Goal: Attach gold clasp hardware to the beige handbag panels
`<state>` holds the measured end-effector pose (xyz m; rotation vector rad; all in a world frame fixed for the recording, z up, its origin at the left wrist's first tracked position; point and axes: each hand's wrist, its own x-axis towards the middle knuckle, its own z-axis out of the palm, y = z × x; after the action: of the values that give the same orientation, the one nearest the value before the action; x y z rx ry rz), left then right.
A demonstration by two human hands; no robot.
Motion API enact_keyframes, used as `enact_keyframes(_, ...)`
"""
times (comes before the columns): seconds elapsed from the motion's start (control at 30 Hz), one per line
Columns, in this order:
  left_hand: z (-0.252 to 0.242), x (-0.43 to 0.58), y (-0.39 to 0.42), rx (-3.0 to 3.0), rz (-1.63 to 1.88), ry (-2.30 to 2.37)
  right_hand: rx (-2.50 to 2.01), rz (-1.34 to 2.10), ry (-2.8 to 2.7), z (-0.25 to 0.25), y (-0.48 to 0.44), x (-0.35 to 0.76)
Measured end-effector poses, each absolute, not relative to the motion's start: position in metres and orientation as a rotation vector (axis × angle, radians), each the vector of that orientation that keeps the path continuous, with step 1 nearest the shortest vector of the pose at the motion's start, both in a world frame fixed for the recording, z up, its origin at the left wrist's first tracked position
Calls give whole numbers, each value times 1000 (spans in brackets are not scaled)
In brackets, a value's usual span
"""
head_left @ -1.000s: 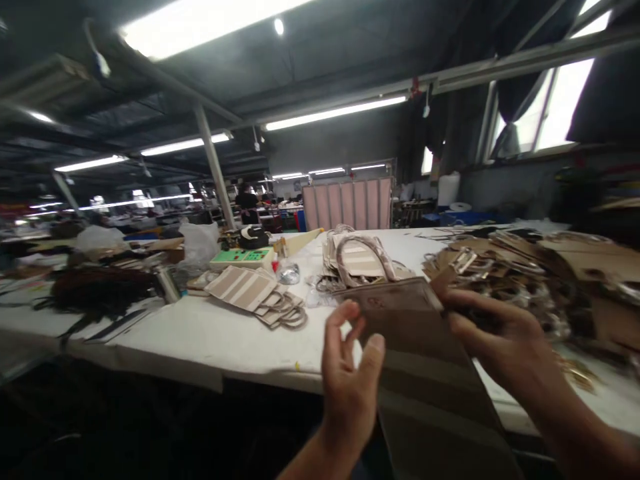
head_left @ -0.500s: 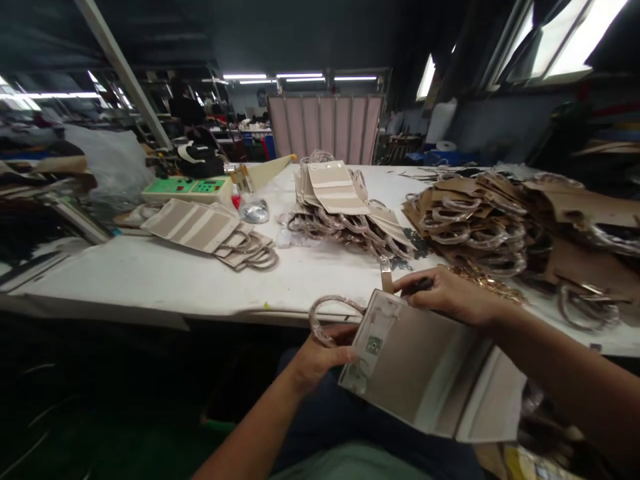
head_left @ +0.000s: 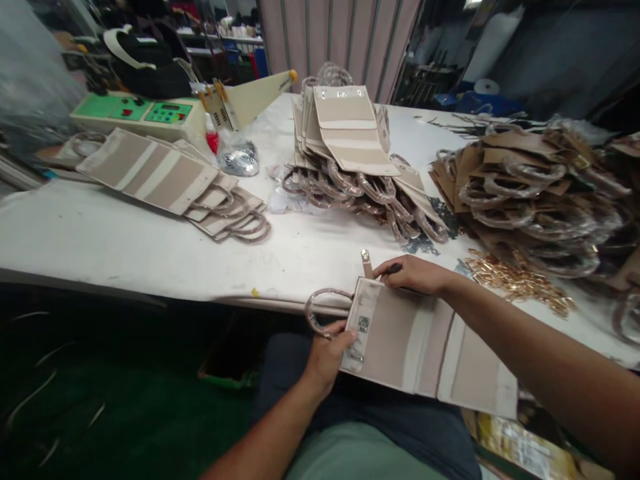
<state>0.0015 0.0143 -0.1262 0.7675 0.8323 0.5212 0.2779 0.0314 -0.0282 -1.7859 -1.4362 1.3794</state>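
Green plastic control box sits at the far left corner of the white bench, with a fan of beige striped bag panels just in front of it. At the near edge, over the lap, the left hand has its grip clenched on the handle end of a beige striped flat bag, beside its looped wrapped handle. The bag's long axis runs rightward from that grip. A small tan strap stands at the bag's far corner, touching the right hand; its fingers are curled, but I cannot tell whether its grip clamps anything. Both hands work the same end, the left nearer the handle. Gold metal fittings lie scattered further right.
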Motion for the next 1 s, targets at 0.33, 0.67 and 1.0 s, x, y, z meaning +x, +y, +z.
enact_keyframes(0.33, -106, 12, 15, 590, 508, 890, -1928, 1306, -1384, -31, 45, 285)
enact_keyframes(0.67, -109, 22, 7, 513, 541, 983, -1726, 502, -1067, 29, -10, 241)
enact_keyframes(1.0, -110, 35, 8, 519, 611, 1067, -978, 622, -521, -37, -14, 181)
